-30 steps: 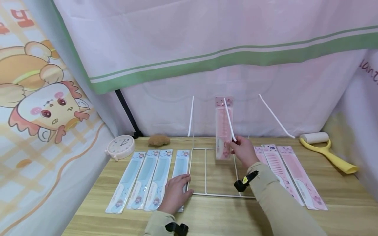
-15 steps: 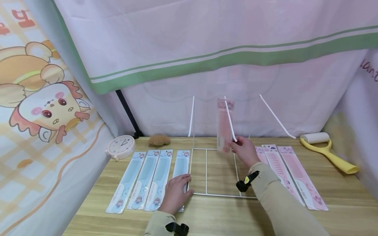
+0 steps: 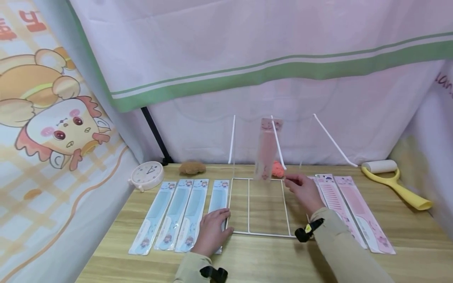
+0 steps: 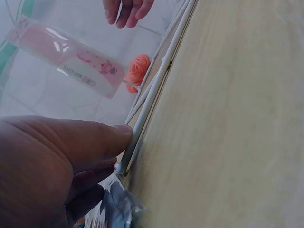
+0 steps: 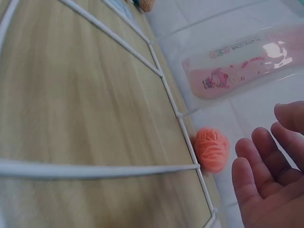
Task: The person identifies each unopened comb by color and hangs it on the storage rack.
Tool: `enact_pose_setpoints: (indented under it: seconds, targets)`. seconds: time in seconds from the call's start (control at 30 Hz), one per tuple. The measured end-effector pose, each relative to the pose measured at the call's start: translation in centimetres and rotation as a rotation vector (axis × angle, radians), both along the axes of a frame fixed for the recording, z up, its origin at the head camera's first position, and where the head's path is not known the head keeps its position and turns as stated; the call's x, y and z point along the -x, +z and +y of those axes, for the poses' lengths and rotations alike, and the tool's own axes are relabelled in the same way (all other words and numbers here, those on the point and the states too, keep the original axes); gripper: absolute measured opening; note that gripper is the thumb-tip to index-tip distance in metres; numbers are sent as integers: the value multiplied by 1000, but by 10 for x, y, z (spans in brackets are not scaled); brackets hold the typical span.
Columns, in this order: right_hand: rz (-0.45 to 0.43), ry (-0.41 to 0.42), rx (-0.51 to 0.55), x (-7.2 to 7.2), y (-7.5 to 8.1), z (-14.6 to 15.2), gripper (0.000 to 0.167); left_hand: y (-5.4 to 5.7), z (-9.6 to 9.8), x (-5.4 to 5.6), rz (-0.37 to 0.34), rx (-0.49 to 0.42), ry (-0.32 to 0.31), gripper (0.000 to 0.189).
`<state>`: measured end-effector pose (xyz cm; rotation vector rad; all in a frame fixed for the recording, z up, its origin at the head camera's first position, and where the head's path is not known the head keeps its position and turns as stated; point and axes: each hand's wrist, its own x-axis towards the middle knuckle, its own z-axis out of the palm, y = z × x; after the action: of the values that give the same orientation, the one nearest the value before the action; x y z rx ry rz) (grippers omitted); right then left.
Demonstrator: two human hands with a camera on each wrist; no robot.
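Note:
A white wire display rack (image 3: 249, 204) stands on the table with three long hooks rising at its back. From the middle hook (image 3: 278, 143) hangs a packaged pink comb (image 3: 267, 151), tilted slightly; its clear wrapper also shows in the right wrist view. My left hand (image 3: 212, 231) holds the rack's front left corner, its thumb (image 4: 102, 140) on the front rod. Just right of the middle hook's tip is my right hand (image 3: 306, 192), fingers (image 5: 266, 156) loosely bent with nothing in them, apart from the comb.
Several packaged blue combs (image 3: 152, 218) lie left of the rack, and packaged pink combs (image 3: 364, 214) lie right. An orange yarn ball (image 5: 212, 149) sits behind the rack. Farther out are a round clock (image 3: 146, 175), a brown lump (image 3: 192, 168) and a yellow-handled lint roller (image 3: 400, 184).
My right hand has let go of the pink comb and moved right, away from the hook. The comb has swung and now hangs tilted, with the orange ball uncovered. My left hand stays put.

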<state>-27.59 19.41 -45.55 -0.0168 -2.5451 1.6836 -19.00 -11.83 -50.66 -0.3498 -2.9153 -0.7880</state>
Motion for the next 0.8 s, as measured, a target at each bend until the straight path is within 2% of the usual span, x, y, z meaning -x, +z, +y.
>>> enact_pose_setpoints:
  seconds: [0.27, 0.47, 0.63, 0.8]
  targets:
    - [32, -28, -109, -31, -6, 13, 38, 5, 1, -2, -6, -3, -10, 50]
    - [82, -30, -149, -48, 1, 23, 36, 5, 0, -3, -11, 1, -6, 51]
    - [162, -45, -298, -60, 8, 35, 34, 3, -1, -3, 1, 5, -3, 50]
    - [138, -55, -405, -73, 10, 51, 35, 2, -1, -2, 18, 17, -11, 49]
